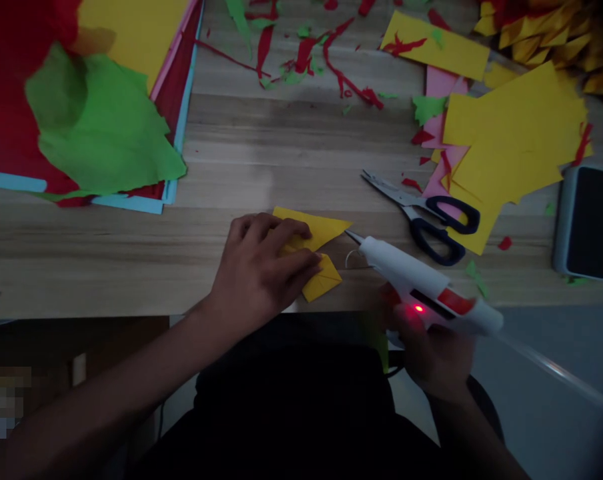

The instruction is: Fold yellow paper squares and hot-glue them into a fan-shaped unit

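Note:
My left hand (259, 267) presses folded yellow paper (326, 230) against the table near its front edge, fingers bent over it. A lower creased part of yellow paper (322, 281) shows below the fingertips; whether the two parts are one piece I cannot tell. My right hand (439, 360) is wrapped round the handle of a white hot glue gun (401, 263) with a lit red light. Its metal nozzle is at the pointed right corner of the paper, touching or very close. A clear glue stick (546, 363) juts from the back of the gun.
Scissors (411, 213) with dark handles lie beyond the glue gun, beside stacked yellow paper (516, 140). A phone-like dark device (586, 221) is at the right. Green crepe paper (106, 127) covers coloured sheets at the left. Red scraps (306, 53) litter the back; folded yellow pieces (546, 33) are heaped back right.

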### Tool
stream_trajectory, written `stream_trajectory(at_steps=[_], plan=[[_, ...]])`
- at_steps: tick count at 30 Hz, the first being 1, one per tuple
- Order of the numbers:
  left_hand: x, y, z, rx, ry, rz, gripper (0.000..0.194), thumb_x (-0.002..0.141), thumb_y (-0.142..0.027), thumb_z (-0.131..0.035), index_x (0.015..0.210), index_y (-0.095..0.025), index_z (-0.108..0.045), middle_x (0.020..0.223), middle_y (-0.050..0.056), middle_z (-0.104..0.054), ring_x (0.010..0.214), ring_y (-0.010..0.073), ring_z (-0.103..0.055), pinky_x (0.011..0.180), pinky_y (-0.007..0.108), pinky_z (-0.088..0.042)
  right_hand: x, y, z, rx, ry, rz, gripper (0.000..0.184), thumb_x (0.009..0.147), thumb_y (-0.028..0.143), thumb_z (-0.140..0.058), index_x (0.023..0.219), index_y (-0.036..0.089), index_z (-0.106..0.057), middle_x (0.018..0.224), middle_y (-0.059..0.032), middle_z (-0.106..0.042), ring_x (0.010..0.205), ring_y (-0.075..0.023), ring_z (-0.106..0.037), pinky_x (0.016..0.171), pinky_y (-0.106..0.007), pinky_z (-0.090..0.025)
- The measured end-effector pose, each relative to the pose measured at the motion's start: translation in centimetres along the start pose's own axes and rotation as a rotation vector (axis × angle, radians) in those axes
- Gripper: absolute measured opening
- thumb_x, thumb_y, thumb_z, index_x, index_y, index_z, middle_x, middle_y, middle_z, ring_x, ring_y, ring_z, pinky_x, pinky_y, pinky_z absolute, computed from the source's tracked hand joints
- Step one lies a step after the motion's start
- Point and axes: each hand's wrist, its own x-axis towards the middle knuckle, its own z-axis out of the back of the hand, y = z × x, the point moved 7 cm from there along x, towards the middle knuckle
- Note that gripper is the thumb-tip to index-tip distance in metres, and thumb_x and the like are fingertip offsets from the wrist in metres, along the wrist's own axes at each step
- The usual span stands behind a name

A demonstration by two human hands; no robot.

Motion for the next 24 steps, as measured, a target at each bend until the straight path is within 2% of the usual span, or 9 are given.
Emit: stream_trajectory(at_steps=[4,7,11,13,15,19,22,24], plan=[[0.0,0.1,-0.1,-0.078,-0.051,0.049,0.006,0.088,-0.028,-0.07,0.084,-0.026,-0.067,0.103,-0.002,-0.076,0.097,0.0234,-0.062,0.09,0.045,-0.046,-0.3,-0.1,-0.4,0.131,-0.016,-0.042,0.021,0.085,0.038,-0.067,0.096,0.023,-0.075,0.088,-0.0045,-0.079,0.079,-0.022,-0.075,0.074,-0.035,-0.063],[0.1,0.7,0.3,-0.164,-0.063,0.106,0.011,0.088,-0.031,-0.071,0.088,-0.025,-0.061,0.105,0.001,-0.074,0.096,0.0229,-0.065,0.089,0.045,-0.049,-0.2,-0.3,-0.6,0.171,0.002,-0.021,0.02,0.082,0.037,-0.071,0.095,0.022,-0.075,0.087,-0.005,-0.079,0.074,-0.0215,-0.075,0.067,-0.032,-0.064],[0.1,1.5,2.3,-0.266,-0.092,0.073,0.008,0.091,-0.022,-0.068,0.095,-0.027,-0.062,0.109,0.002,-0.072,0.1,0.0191,-0.065,0.087,0.041,-0.052,-0.2,-0.5,-0.3,0.105,-0.001,-0.021,0.022,0.083,0.036,-0.069,0.099,0.022,-0.073,0.09,-0.0059,-0.079,0.077,-0.0224,-0.075,0.067,-0.033,-0.064],[-0.2,1.7,3.7,-0.235,-0.142,0.017,0.011,0.089,-0.02,-0.071,0.092,-0.027,-0.063,0.102,0.0,-0.073,0.095,0.0186,-0.065,0.085,0.041,-0.051,-0.1,-0.3,-0.3,0.081,0.021,0.011,0.019,0.084,0.034,-0.068,0.098,0.023,-0.073,0.088,-0.0049,-0.078,0.078,-0.0224,-0.075,0.069,-0.033,-0.064],[-0.8,1.8,4.5,-0.186,-0.169,-0.014,0.015,0.085,-0.026,-0.077,0.085,-0.026,-0.061,0.096,0.0,-0.073,0.091,0.0197,-0.064,0.082,0.041,-0.049,0.0,-0.1,-0.4,0.068,0.037,0.044,0.017,0.083,0.034,-0.068,0.096,0.024,-0.073,0.086,-0.0042,-0.078,0.077,-0.0229,-0.075,0.068,-0.033,-0.064],[-2.2,1.3,5.0,-0.095,-0.212,-0.031,0.024,0.08,-0.031,-0.081,0.081,-0.022,-0.059,0.093,0.002,-0.07,0.082,0.019,-0.062,0.073,0.037,-0.047,0.0,0.0,-0.5,0.138,-0.003,0.043,0.02,0.085,0.036,-0.068,0.099,0.024,-0.073,0.087,-0.0048,-0.078,0.079,-0.0245,-0.075,0.069,-0.036,-0.063],[-2.6,1.6,4.5,-0.143,-0.138,0.032,0.009,0.087,-0.022,-0.074,0.088,-0.022,-0.065,0.097,0.002,-0.071,0.086,0.0184,-0.064,0.076,0.036,-0.047,0.2,0.4,-1.2,0.214,0.045,0.038,0.019,0.085,0.04,-0.07,0.096,0.024,-0.073,0.083,-0.0034,-0.078,0.072,-0.0224,-0.074,0.065,-0.034,-0.062],[-2.6,2.1,4.6,-0.22,-0.117,0.067,0.007,0.088,-0.019,-0.072,0.087,-0.022,-0.065,0.094,0.001,-0.071,0.086,0.0174,-0.065,0.078,0.036,-0.047,0.6,1.0,-1.8,0.24,0.108,0.049,0.017,0.089,0.04,-0.067,0.096,0.025,-0.072,0.077,-0.0012,-0.077,0.065,-0.0199,-0.072,0.059,-0.032,-0.06]])
